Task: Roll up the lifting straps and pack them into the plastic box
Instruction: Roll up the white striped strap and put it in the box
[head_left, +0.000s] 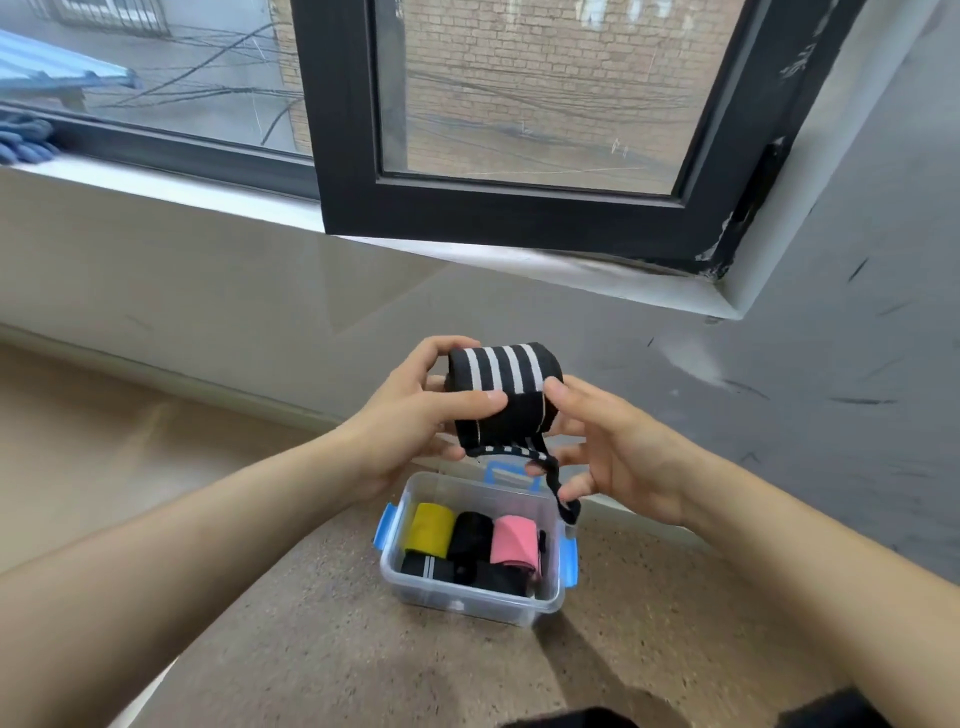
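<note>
Head: striped roll (501, 397) above box (467, 605); open window (493, 210) behind.

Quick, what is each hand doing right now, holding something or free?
Left hand: grips the striped strap roll.
Right hand: thumb on the same roll, fingers pinching its loose tail.

Nothing readable here, tbh. The strap (501, 389) only has plain white stripes, no lettering I can make out. There are white smudges high on the brick wall (623, 21) outside and dark marks on the window reveal (802, 62), but both are too blurry to read.
</note>
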